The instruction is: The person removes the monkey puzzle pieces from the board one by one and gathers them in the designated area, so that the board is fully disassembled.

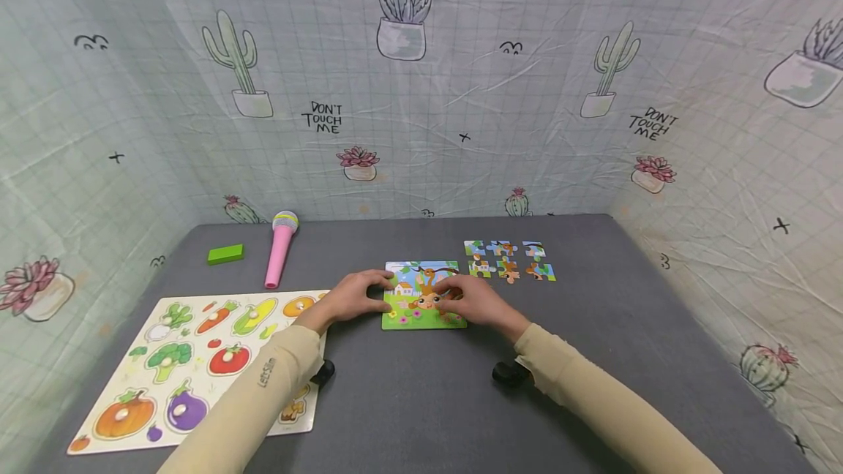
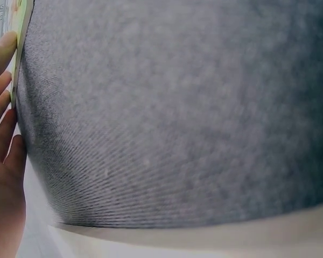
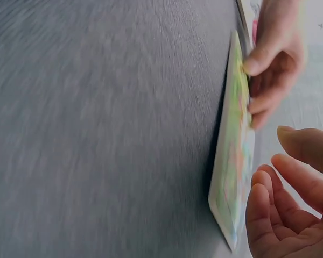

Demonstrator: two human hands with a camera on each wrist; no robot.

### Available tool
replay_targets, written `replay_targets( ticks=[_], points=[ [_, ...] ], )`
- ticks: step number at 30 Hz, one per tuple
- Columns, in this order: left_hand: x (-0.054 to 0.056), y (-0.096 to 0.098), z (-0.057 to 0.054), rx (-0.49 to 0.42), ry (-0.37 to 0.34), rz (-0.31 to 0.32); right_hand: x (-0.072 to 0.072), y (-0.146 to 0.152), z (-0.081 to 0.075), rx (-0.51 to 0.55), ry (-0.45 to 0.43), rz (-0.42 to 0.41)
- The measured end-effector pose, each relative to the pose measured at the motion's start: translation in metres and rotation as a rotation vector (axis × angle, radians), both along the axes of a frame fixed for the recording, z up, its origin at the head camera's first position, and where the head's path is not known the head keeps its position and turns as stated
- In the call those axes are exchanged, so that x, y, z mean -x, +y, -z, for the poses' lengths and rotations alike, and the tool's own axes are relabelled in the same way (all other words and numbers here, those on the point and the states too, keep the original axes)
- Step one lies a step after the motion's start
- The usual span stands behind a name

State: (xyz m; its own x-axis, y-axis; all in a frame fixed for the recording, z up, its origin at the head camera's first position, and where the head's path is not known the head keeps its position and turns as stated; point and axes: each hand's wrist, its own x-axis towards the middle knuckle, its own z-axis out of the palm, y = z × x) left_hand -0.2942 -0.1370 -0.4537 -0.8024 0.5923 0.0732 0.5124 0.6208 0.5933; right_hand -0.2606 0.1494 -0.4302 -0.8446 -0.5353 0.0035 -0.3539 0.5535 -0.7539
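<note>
A small picture puzzle (image 1: 416,319) of a brown cartoon animal with long horns lies flat on the grey table. At its left edge rests my left hand (image 1: 352,297), thumb and fingertips touching the border, fingers fairly straight in the left wrist view. My right hand (image 1: 479,301) is over the puzzle's right half and covers part of the animal. In the right wrist view, the thumb (image 3: 307,148) stands apart from loosely bent fingers, with nothing between them. Loose jigsaw pieces (image 1: 507,269) lie in two rows beyond my right hand.
A wooden vegetable board (image 1: 197,401) with knobbed pieces lies at the left, partly under my left forearm. Behind it are a pink toy microphone (image 1: 279,251) and a green block (image 1: 225,254). Printed cloth (image 1: 435,93) hangs around the table's back and sides.
</note>
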Motion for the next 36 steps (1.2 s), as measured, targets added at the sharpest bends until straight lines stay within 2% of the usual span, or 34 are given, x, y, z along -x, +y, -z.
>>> replay_targets(
  ticks=[7, 13, 18, 23, 36],
  points=[
    [0.000, 0.001, 0.000, 0.014, 0.002, -0.011, 0.003, -0.018, 0.003, -0.063, 0.039, -0.022],
    [0.001, 0.001, 0.002, 0.007, 0.010, -0.008, 0.004, -0.023, 0.005, -0.107, 0.072, -0.074],
    [0.002, 0.001, 0.003, 0.000, 0.033, -0.005, 0.004, -0.025, 0.008, -0.121, 0.139, -0.113],
    [0.003, 0.000, 0.003, 0.005, 0.010, -0.009, 0.003, -0.026, 0.009, -0.141, 0.176, -0.128],
    [0.001, 0.001, 0.001, 0.006, -0.012, -0.002, 0.001, -0.029, 0.004, -0.169, 0.142, -0.106]
  ],
)
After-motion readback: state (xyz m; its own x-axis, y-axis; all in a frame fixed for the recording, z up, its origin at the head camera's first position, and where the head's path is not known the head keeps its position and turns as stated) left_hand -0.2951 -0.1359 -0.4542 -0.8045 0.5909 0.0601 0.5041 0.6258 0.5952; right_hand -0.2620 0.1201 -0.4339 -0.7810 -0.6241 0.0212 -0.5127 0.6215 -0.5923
